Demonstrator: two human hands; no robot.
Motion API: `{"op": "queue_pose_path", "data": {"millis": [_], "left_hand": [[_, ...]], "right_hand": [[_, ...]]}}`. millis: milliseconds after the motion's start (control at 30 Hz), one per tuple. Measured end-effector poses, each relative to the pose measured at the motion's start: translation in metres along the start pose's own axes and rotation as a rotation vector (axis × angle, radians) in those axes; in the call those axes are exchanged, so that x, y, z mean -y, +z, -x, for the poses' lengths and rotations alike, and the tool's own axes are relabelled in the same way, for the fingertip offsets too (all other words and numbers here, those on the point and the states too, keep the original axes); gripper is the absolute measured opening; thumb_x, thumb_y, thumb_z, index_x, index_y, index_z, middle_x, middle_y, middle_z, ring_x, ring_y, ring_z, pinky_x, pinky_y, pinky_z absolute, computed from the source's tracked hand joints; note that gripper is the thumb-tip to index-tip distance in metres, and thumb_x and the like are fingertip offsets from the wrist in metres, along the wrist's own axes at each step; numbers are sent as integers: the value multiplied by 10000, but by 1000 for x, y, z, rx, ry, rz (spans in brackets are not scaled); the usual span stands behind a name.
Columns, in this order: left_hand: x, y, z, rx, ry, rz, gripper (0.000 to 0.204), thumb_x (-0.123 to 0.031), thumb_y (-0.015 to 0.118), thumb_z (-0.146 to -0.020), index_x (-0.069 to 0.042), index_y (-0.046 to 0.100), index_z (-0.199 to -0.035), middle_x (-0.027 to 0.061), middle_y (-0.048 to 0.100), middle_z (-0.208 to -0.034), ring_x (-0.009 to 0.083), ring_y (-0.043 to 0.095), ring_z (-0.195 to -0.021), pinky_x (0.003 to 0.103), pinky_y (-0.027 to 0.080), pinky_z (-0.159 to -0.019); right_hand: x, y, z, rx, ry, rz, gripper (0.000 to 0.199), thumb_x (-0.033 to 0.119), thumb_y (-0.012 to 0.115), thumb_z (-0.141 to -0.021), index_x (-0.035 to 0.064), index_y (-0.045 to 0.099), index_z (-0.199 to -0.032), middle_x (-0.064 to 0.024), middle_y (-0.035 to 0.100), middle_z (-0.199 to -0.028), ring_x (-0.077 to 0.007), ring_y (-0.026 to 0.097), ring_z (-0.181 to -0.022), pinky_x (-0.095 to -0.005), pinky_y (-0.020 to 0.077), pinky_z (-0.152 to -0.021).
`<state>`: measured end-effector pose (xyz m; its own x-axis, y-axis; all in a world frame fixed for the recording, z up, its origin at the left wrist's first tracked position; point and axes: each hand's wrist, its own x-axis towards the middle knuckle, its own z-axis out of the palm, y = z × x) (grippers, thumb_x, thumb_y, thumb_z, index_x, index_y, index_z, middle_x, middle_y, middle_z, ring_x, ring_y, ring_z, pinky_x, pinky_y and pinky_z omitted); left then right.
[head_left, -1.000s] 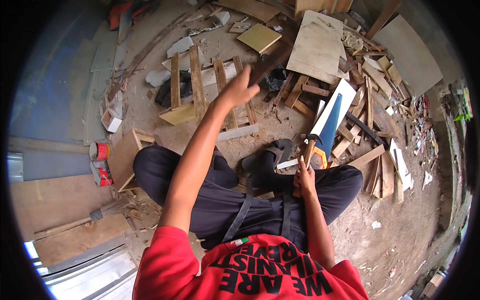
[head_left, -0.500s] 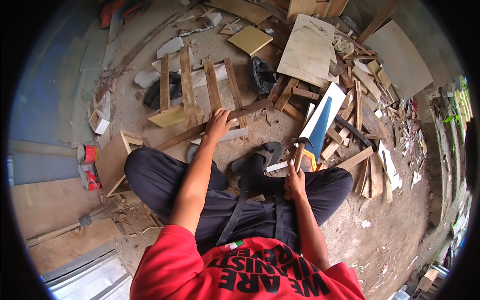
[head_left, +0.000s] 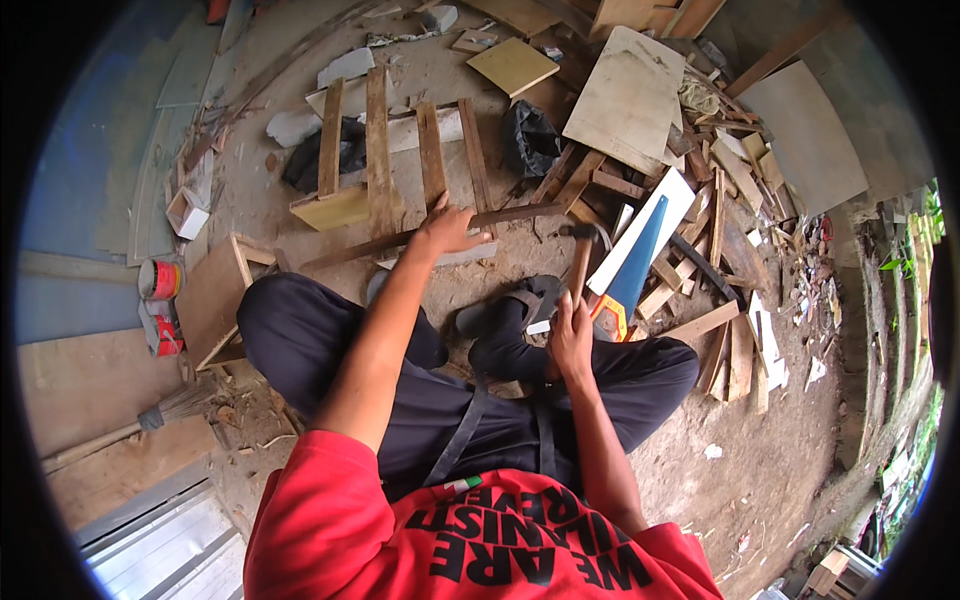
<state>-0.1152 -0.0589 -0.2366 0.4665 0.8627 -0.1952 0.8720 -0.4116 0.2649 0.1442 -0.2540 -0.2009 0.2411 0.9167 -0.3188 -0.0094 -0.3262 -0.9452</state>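
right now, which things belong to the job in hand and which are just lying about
Likely in use:
- hammer, held in the right hand
- dark plank, under the left hand
- slats, probably, beside the plank

Seemingly just lying about:
- saw, untouched
- black bag
- cans
- broom

Handsaw with long blue blade and orange-yellow grip point(head_left: 636, 260): blade smooth; grip plastic-looking. Left of the handsaw, hammer with brown handle and dark head point(head_left: 580, 268): wood, metal. Farther left, long dark-brown strip point(head_left: 522, 213): wood, rough, matt. Under the handsaw, long white board point(head_left: 679, 188): smooth. Beyond the handsaw, large pale rectangular board point(head_left: 625, 95): flat, matt, stained. Left of that, crumpled black bag point(head_left: 530, 138): plastic, slightly glossy.
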Motion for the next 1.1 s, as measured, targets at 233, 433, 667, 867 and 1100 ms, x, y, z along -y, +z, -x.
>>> {"op": "queue_pose_path", "data": {"millis": [233,433,667,867,1100], "left_hand": [[3,9,-4,-5,-11,41,394,-240,677,-755,-25,663,-1086,196,710,-931,329,667,-994,460,215,-1201],[5,12,-7,-16,-50,73,236,-170,643,-786,-63,709,-986,177,721,-974,307,672,-1015,451,240,-1184],[6,14,-5,-8,-53,38,246,-230,669,-821,-43,701,-978,184,721,-952,301,672,-1020,452,238,-1183],[-5,15,2,-60,-78,10,374,-330,699,-833,-26,665,-1049,215,704,-887,317,670,-1001,444,244,-1180],[-4,12,-6,19,-114,103,355,-353,667,-840,-41,695,-1008,223,702,-1004,306,642,-1083,440,233,-1186]], "right_hand": [[68,39,-36,121,-44,260,398,373,485,-1038,-12,538,-952,-93,560,-656,-181,561,-517,-368,442,-490],[57,52,-52,69,-213,379,405,374,491,-1034,-22,549,-973,-115,570,-644,-201,587,-534,-381,454,-504],[91,39,-64,139,-59,243,392,361,475,-1049,-18,537,-967,-64,538,-652,-147,516,-490,-346,420,-450],[81,38,-75,237,-48,406,393,366,506,-1035,-17,530,-948,-124,557,-624,-196,573,-565,-379,448,-534],[65,43,-58,195,-182,363,389,359,520,-1027,-23,531,-955,-169,557,-614,-236,579,-568,-391,439,-547]]}}
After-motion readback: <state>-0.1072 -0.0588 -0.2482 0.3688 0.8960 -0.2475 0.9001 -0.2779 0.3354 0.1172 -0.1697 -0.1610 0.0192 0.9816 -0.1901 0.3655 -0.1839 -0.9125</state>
